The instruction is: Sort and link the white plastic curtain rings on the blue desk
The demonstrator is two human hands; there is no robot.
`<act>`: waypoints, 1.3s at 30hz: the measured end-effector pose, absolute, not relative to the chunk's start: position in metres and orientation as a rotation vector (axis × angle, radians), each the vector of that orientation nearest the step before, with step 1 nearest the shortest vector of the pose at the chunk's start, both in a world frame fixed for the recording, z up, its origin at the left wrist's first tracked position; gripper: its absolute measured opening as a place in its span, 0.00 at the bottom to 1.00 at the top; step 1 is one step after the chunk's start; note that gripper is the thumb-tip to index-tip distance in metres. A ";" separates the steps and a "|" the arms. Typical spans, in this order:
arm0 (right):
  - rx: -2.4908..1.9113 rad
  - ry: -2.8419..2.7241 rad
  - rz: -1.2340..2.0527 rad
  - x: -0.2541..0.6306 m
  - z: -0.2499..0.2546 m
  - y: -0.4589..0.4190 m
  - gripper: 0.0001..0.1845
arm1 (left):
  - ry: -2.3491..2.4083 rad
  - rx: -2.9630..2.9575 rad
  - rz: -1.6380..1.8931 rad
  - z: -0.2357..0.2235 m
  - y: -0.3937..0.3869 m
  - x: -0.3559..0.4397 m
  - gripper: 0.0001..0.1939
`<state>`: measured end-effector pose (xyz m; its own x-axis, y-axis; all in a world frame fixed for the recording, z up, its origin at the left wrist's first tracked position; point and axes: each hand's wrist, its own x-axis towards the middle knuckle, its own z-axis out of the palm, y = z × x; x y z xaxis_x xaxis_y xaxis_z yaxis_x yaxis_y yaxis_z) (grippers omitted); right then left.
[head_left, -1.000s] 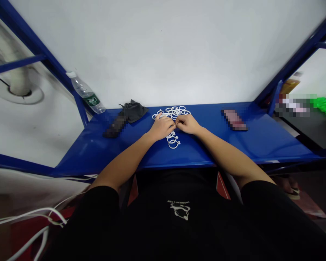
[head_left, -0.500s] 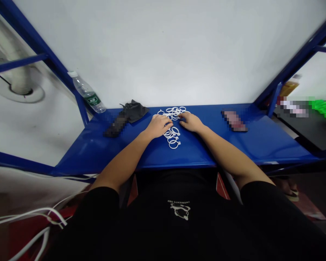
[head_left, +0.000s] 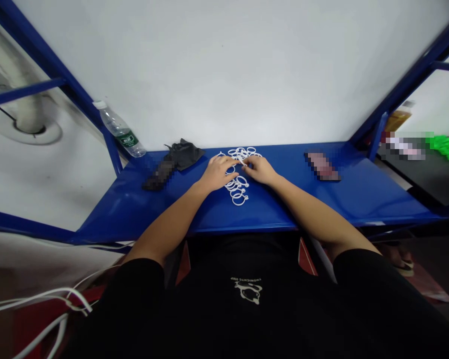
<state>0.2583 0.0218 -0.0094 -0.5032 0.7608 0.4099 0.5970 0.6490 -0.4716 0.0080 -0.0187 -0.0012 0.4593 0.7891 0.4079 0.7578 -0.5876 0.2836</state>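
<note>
My right hand (head_left: 261,171) pinches a white ring (head_left: 241,161) between thumb and fingertips, over the middle of the blue table. Across from it, my left hand (head_left: 217,173) has its fingers stretched and its thumb apart; its index fingertip reaches up to that ring. Whether it touches the ring is hard to tell. Behind both hands is a loose pile of white rings (head_left: 242,151). Closer to me several more rings (head_left: 239,199), each with a small knob or eyelet, lie overlapping in a row. Part of the pile is hidden by my left hand.
A clear plastic bottle (head_left: 121,130) stands at the back left of the blue table (head_left: 172,209). Near it lie a black pouch (head_left: 187,152) and a blurred dark object (head_left: 159,174). A phone-like item (head_left: 323,166) rests on the right. Blue frame posts (head_left: 379,134) flank the table.
My hands were together at first. They parted, leaving another ring on the near row, and my right hand reached to the pile. Now it has a ring and is back near my left.
</note>
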 end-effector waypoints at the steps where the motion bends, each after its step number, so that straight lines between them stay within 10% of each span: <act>1: -0.981 -2.253 0.394 0.256 -0.009 0.019 0.10 | 1.388 2.639 0.810 0.000 -0.020 0.009 0.21; 7: -0.794 -2.229 0.482 0.252 -0.007 0.011 0.05 | 1.394 2.587 0.957 0.003 -0.023 0.012 0.30; 15: -0.714 -2.348 0.505 0.255 -0.005 0.011 0.11 | 1.390 2.555 0.864 0.008 -0.020 0.010 0.08; 27: -0.810 -2.382 0.405 0.256 -0.001 0.015 0.18 | 1.279 2.618 0.727 0.009 -0.020 0.013 0.13; 32: -1.053 -2.309 0.361 0.278 0.001 0.031 0.33 | 1.234 2.581 0.766 0.009 -0.019 0.007 0.13; 39: -1.542 -2.391 0.199 0.297 -0.006 0.049 0.28 | 1.140 2.549 0.713 0.007 -0.026 0.011 0.14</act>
<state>0.2967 0.0488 -0.0063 -0.3861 0.9076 0.1651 0.8677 0.4181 -0.2689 0.0105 -0.0264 0.0069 0.5720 0.7516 0.3284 0.6244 -0.6587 0.4197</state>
